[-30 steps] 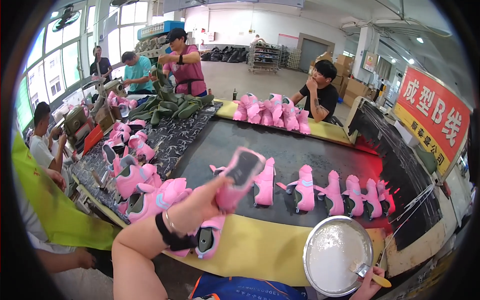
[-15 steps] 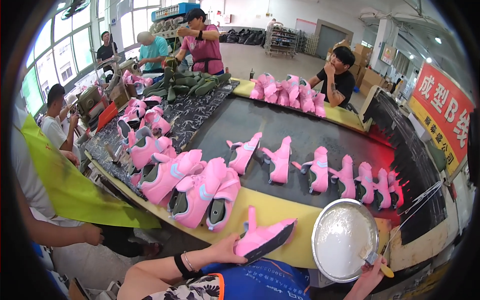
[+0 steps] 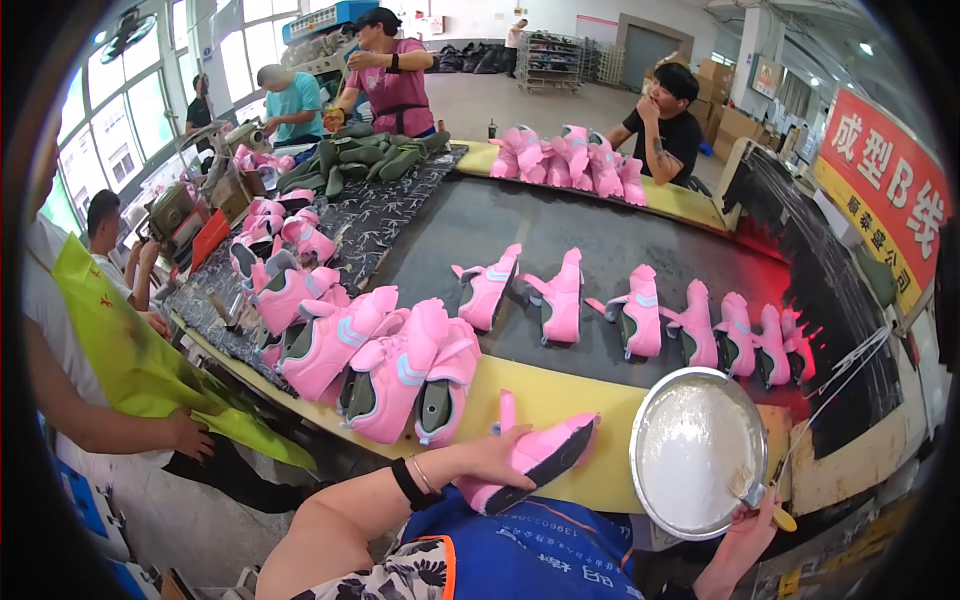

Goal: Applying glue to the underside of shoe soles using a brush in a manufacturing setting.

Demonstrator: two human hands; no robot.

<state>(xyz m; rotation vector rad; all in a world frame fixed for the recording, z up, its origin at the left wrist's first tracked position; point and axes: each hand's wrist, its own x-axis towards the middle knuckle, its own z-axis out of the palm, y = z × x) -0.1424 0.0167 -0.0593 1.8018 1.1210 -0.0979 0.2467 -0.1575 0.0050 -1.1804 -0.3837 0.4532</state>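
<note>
Narrowly apart, bowl (image 3: 638,450) and held shoe (image 3: 548,452), ledge edge (image 3: 615,500)

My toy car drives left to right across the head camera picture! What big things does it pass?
Bright yellow-green apron → pink shoe held in the left hand → round metal bowl → red-and-yellow sign.

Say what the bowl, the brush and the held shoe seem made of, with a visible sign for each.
Bowl: probably metal, silvery and shiny; its rim catches the light.
Brush: likely a metal band, grey and glinting; its yellow handle could be wood or plastic.
Held shoe: upper perhaps fabric or synthetic leather, matt pink and even; dark, dull underside, material unclear.
</note>
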